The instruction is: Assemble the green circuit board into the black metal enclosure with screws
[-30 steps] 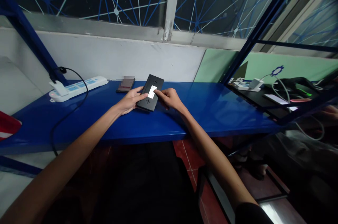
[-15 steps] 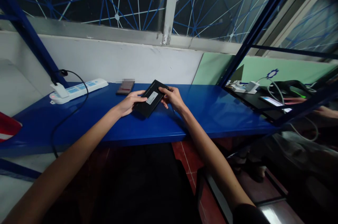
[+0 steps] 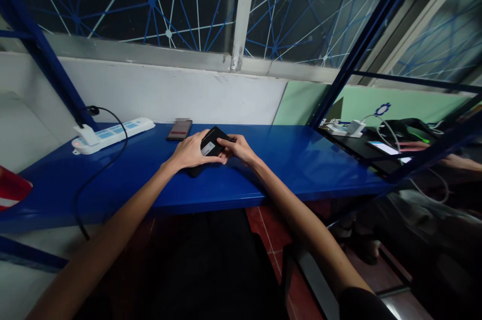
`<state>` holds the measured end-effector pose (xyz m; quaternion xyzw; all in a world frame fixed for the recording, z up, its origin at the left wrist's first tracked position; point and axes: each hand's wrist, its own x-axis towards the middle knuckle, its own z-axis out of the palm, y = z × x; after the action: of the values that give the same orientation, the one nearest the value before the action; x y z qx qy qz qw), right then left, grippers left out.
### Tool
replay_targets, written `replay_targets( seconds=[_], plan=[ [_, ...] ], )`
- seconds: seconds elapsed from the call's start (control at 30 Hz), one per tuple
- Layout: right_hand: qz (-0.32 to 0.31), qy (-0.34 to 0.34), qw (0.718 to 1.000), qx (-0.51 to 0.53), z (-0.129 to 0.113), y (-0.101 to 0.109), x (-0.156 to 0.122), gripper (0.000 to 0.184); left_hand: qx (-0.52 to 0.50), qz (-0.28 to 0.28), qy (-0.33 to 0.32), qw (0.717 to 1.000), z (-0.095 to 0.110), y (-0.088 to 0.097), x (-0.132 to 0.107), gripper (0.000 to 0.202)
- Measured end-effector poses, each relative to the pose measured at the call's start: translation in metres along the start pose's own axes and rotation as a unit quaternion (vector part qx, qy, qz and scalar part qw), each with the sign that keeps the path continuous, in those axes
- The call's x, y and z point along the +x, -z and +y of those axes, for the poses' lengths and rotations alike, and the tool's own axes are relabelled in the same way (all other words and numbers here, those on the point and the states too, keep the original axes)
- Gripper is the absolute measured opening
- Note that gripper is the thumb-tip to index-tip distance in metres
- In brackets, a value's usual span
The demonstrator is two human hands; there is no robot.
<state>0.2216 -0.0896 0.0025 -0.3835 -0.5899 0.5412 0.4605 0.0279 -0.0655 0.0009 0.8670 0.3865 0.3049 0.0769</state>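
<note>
A flat black box (image 3: 214, 135) with a small white label is held over the blue desk (image 3: 293, 159), and its lower end shows below my left hand. My left hand (image 3: 192, 150) lies across the box's left part, with the thumb stretched along the near side and the fingers over the top. My right hand (image 3: 238, 149) grips the right end, thumb on the upper face and fingers curled beneath. Part of the box and its label are hidden by my left hand. A phone (image 3: 179, 129) with a lit screen lies on the desk behind my left hand.
On the left lies a white power strip (image 3: 113, 135) with a plugged-in adapter and a black cable (image 3: 101, 162). A red and white object (image 3: 13, 187) is at the left edge. Past the blue frame on the right, another person's hand (image 3: 417, 146) touches a lit phone (image 3: 386, 149).
My left hand has moved from the box's left edge to across its face, covering more of it. My right hand has shifted slightly left and down. The view has tilted slightly.
</note>
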Motion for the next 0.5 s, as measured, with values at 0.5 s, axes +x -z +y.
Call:
replay_targets(
  seconds=[0.5],
  plan=[
    [0.237,-0.115,0.721,-0.641,-0.002,0.067,0.037,0.050,0.043,-0.122,0.033,0.991,-0.021,0.011,-0.002,0.080]
  ],
)
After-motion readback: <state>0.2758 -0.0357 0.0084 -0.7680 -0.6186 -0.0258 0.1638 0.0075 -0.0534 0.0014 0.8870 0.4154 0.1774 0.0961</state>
